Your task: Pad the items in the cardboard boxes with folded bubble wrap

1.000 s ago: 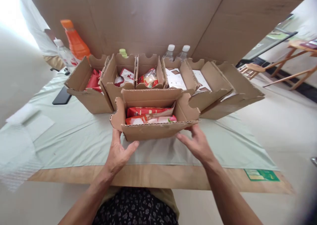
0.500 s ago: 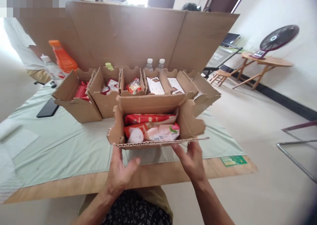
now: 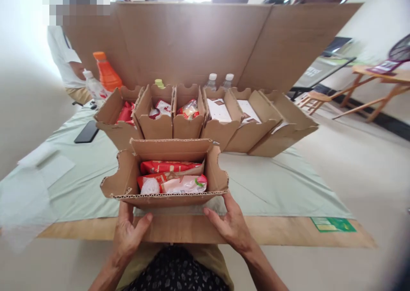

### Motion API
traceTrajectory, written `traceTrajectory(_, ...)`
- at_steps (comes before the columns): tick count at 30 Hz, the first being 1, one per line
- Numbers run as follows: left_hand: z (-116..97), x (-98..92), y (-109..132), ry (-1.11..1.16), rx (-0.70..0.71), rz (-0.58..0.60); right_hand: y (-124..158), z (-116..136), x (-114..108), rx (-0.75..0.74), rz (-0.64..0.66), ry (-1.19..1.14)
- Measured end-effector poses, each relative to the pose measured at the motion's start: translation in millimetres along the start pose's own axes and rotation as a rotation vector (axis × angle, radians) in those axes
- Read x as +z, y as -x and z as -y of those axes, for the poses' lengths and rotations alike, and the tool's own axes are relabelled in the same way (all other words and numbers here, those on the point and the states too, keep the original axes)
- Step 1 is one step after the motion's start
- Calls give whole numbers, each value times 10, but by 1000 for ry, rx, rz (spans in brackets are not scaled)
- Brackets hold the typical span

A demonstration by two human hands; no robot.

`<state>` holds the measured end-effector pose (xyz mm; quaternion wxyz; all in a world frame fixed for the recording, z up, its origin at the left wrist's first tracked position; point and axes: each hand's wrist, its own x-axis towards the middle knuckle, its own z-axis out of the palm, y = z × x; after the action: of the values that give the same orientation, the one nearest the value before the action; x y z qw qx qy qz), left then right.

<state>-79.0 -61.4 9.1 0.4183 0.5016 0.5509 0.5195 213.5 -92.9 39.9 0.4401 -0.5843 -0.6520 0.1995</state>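
An open cardboard box [image 3: 173, 201] stands near the table's front edge, holding a red packet [image 3: 169, 167], a pink-and-white packet [image 3: 185, 184] and a white round item [image 3: 150, 186]. At its front left corner is my left hand [image 3: 130, 231], thumb spread and fingertips partly hidden by the box. My right hand [image 3: 229, 222] is at the front right corner, its thumb apart from the fingers and some fingertips behind the cardboard. Behind it runs a row of similar boxes [image 3: 187, 129] holding red packets [image 3: 126, 112] and white cartons [image 3: 218, 110].
A tall cardboard panel [image 3: 192, 39] rises behind the row. Orange bottle [image 3: 109, 73], clear bottles [image 3: 228, 82] and a black phone [image 3: 86, 132] are on the green cloth [image 3: 256, 184]. Plastic film [image 3: 28, 197] lies at left. A person's sleeve [image 3: 59, 52] shows behind.
The view has swung left, so the background sits further right. The front box and both hands have moved left and nearer to me relative to the row, leaving a wider gap.
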Motion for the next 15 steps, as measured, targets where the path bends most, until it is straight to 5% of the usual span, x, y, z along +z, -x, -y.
traceTrajectory(4,240,3,-39,-100,-24,-30,-145,-299,-810,-60,-148,308)
traceTrajectory(9,343,19,-113,-120,-95,-47,-867,-589,-2023,-33,-373,784)
traceTrajectory(12,321,15,-144,-158,-142,-56,-1379,-742,-2375,25,-271,934)
traceTrajectory(15,315,9,-170,-189,-144,-75,-1739,-876,-2444,33,-134,970)
